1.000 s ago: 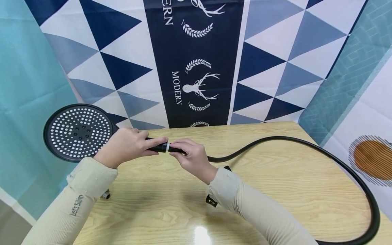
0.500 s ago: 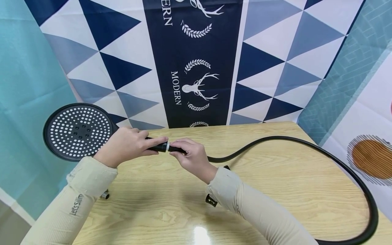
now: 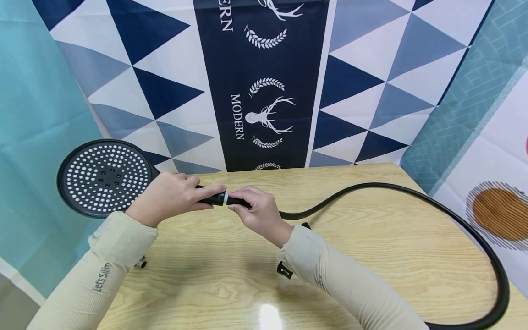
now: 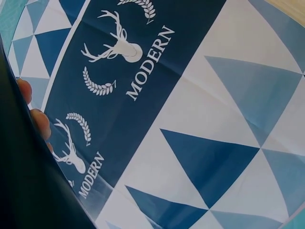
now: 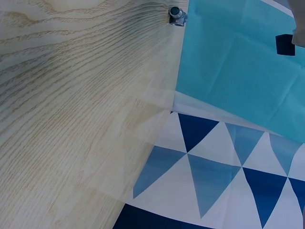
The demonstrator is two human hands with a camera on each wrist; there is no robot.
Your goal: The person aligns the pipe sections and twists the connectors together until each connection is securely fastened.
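A black shower head (image 3: 105, 178) with a round face full of pale nozzles is up at the left in the head view. My left hand (image 3: 171, 198) grips its handle (image 3: 214, 199), index finger lying along it. At the handle's end shows a white ring (image 3: 225, 198). Just to its right, my right hand (image 3: 260, 213) pinches the end of a black hose (image 3: 379, 185) between thumb and fingers, in line with the handle. In the left wrist view, fingertips (image 4: 40, 124) curl past a large dark shape at the left edge. The right wrist view barely catches the hand.
The hose loops across the right of the wooden table (image 3: 214, 284) to the front. A black part (image 3: 284, 270) lies partly under the right sleeve. A small metal fitting (image 5: 177, 16) sits at the table's left edge. A patterned cloth (image 3: 272, 68) hangs behind.
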